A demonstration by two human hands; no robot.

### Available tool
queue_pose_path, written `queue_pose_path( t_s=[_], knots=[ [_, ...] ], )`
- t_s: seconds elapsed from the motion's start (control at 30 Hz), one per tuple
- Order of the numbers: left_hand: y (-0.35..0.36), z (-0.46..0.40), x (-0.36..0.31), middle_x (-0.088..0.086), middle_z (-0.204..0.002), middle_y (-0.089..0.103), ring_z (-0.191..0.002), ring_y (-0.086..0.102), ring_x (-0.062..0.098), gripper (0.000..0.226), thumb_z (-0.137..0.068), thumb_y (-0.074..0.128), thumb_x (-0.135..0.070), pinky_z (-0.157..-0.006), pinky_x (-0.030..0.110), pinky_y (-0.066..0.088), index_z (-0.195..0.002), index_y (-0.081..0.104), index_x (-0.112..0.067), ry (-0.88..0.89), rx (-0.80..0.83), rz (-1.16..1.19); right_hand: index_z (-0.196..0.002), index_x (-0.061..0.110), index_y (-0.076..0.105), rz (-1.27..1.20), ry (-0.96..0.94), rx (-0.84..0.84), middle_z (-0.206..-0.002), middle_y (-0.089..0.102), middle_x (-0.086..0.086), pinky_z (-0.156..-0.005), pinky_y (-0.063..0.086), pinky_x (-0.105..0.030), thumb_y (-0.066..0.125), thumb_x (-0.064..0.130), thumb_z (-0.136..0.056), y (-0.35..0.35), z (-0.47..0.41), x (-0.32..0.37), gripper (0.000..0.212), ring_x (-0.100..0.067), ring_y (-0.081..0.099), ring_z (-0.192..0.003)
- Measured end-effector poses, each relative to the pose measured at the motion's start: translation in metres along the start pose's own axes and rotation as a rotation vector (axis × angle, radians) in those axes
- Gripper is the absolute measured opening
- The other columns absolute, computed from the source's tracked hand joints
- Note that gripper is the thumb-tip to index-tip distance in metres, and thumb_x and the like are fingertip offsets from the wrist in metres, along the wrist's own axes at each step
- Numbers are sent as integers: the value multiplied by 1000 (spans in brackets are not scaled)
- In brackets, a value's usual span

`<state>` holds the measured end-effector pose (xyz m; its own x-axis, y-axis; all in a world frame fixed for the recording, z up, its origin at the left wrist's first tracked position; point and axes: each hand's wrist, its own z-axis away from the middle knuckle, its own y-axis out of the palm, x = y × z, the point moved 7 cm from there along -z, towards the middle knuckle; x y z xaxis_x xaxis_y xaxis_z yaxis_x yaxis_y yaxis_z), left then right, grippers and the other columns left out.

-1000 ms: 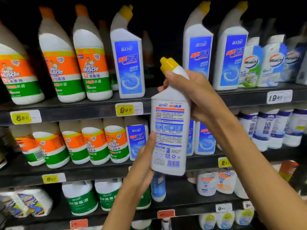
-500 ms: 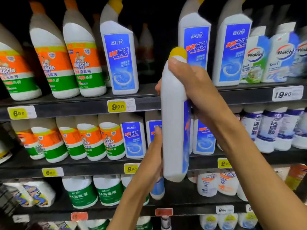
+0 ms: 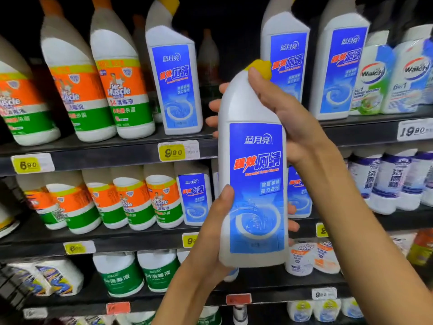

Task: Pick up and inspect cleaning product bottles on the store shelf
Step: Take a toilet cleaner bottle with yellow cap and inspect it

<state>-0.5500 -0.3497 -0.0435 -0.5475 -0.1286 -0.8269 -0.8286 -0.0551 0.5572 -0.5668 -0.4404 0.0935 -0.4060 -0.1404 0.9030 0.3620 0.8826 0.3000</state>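
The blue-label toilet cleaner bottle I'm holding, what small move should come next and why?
Probably set the toilet cleaner bottle back into the gap on the upper shelf: its front label faces you, and left hand and right hand both grip it.

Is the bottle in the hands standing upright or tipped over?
Upright. The held bottle has its yellow cap on top and its base below, with the label text level.

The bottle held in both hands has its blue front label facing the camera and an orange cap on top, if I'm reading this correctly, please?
Not quite: the cap is yellow, not orange, as the head view shows. The rest stands: the bottle is held by the left hand low down and the right hand at the neck, with its blue front label toward the camera.
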Motion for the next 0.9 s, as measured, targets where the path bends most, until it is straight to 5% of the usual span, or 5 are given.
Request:
queue_pose_path(
  t_s=[0.17, 0.4, 0.57, 0.7, 0.9],
  knots=[
    [4, 12, -22, 16, -123, 64, -112, 62, 32, 63, -72, 65, -58, -99, 54, 45, -118, 65, -16, 86, -48, -5, -114, 5, 57, -30, 31, -216, -103, 72, -16, -63, 60, -35, 55, 40, -91, -12, 0, 1, 41, -27, 72, -83],
    [42, 29, -40, 8, -139, 51, -132, 44, 26, 62, -85, 63, -38, -114, 49, 29, -137, 48, -7, 17, 176, 226, -136, 4, 47, -33, 273, -351, -132, 58, -16, -103, 44, -42, 53, 37, -93, -19, 2, -12, 54, -28, 55, -122],
    [62, 33, -47, 8, -152, 34, -142, 29, 26, 73, -85, 63, -35, -120, 48, 11, -148, 30, -16, 8, 322, 345, -82, 3, 58, -26, 367, -361, -61, 69, -10, -42, 55, -28, 49, 31, -97, -24, 7, -24, 32, -17, 68, -51],
    [64, 31, -44, 3, -151, 36, -141, 29, 22, 69, -89, 58, -33, -119, 50, 9, -148, 28, -17, 25, 315, 327, -131, 6, 52, 19, 397, -340, -127, 62, -10, -66, 58, -33, 49, 37, -95, -19, 9, -24, 48, -19, 62, -103],
    [20, 24, -33, 4, -103, 74, -94, 71, 18, 29, -63, 83, -34, -71, 30, 58, -90, 78, -26, 39, 23, -147, -126, 1, 53, -20, 117, -229, -113, 68, -18, -72, 60, -38, 53, 41, -92, -6, 3, 1, 53, -29, 70, -88]
  ],
)
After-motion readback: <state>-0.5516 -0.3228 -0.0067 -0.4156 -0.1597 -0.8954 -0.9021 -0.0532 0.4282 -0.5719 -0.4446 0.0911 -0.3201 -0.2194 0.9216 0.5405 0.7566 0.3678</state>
